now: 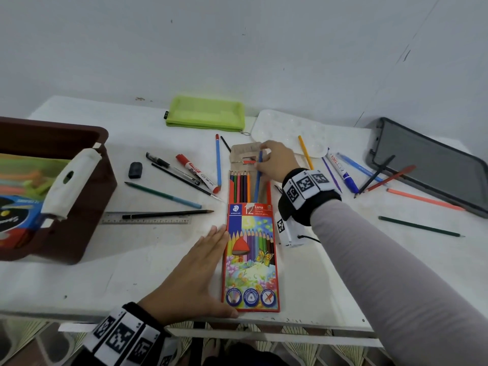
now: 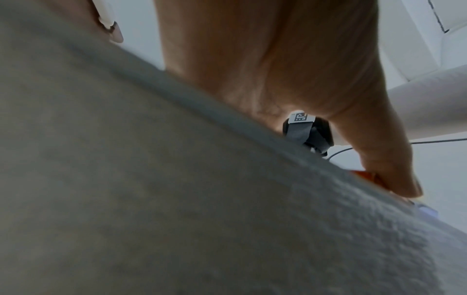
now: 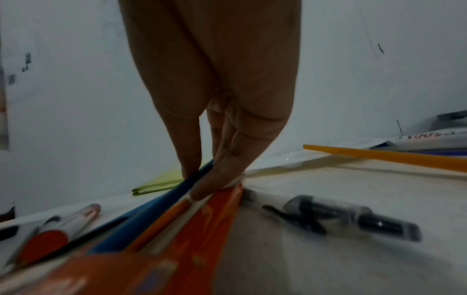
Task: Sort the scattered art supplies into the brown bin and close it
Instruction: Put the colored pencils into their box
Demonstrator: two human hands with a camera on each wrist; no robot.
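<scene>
A red coloured-pencil box (image 1: 250, 260) lies lengthwise in front of me, its flap open at the far end with several pencils inside. My right hand (image 1: 274, 161) pinches a blue pencil (image 1: 258, 178) (image 3: 156, 201) whose lower end sits in the box mouth. My left hand (image 1: 195, 270) lies flat against the box's left side, fingers straight, thumb at its near corner (image 2: 394, 179). The brown bin (image 1: 52, 180) stands open at the left with supplies inside. Loose pencils, pens and a red marker (image 1: 196, 171) are scattered about.
A green mesh pouch (image 1: 206, 113) and a white palette (image 1: 287, 130) lie at the back. The grey bin lid (image 1: 433, 165) leans at the right. A steel ruler (image 1: 145, 219), black eraser (image 1: 135, 169) and black pen (image 3: 353, 217) lie on the table.
</scene>
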